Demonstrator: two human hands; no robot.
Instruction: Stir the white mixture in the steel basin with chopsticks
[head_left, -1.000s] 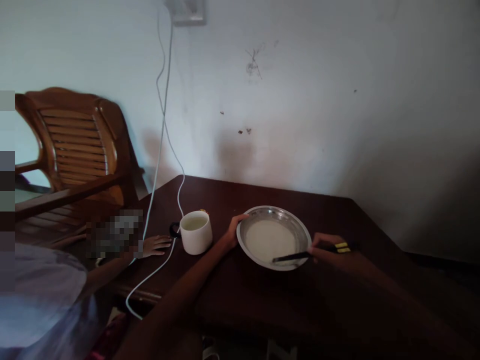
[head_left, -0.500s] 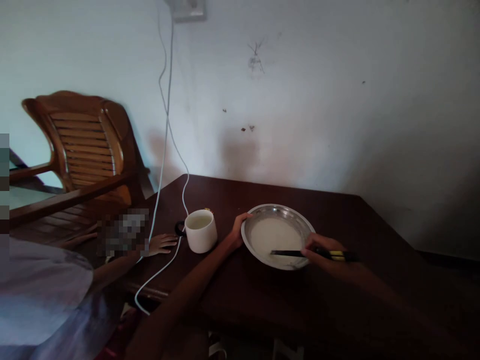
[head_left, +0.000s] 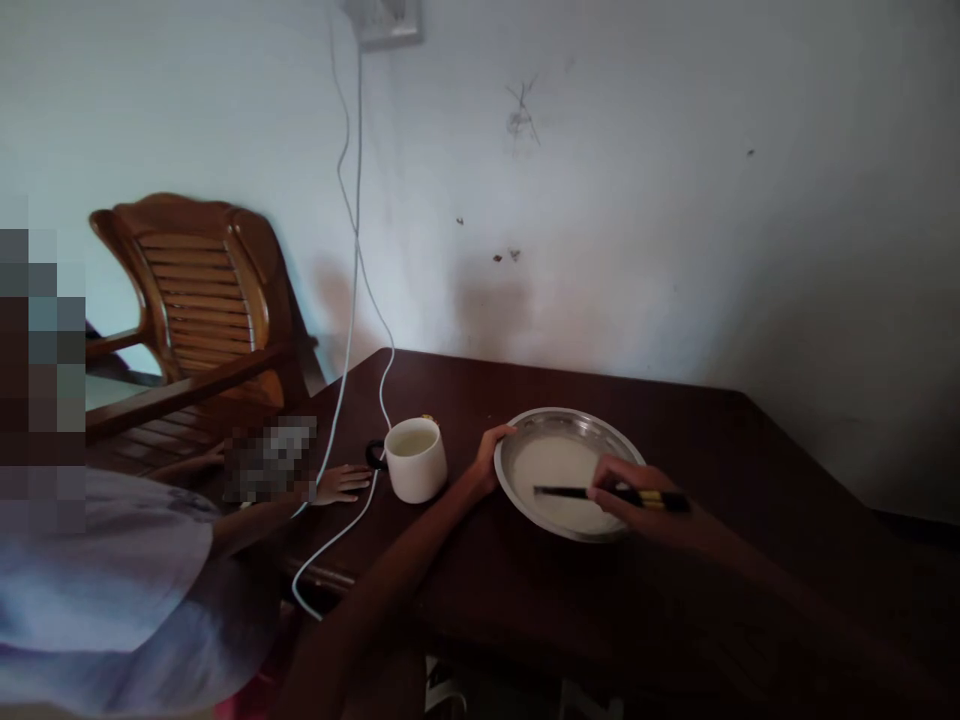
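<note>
A shiny metal bowl [head_left: 517, 500] of whitish liquid [head_left: 551, 470] rests on the dark table, slightly tilted in view. My left hand [head_left: 491, 455] grips its left rim, thumb over the edge. In my right hand [head_left: 634, 495] are black chopsticks [head_left: 562, 492] with gold bands, pinched between the fingers above the bowl's right side. Their tips reach over the liquid; whether they dip in I cannot tell. Left of my left forearm stands a white mug [head_left: 417, 470] with a dark handle, holding a pale liquid.
A person [head_left: 112, 570] sits at the left, one hand [head_left: 341, 485] flat on the table [head_left: 465, 385] near the mug. White cables [head_left: 356, 230] run down from a wall socket [head_left: 390, 20] and across the table's left side. Behind is a wooden chair [head_left: 199, 290]; a wall borders the table's far edge.
My right hand has moved left and inward over the bowl with the chopsticks, whose tips have swept left across the liquid. My left hand keeps its hold. The view has turned slightly left.
</note>
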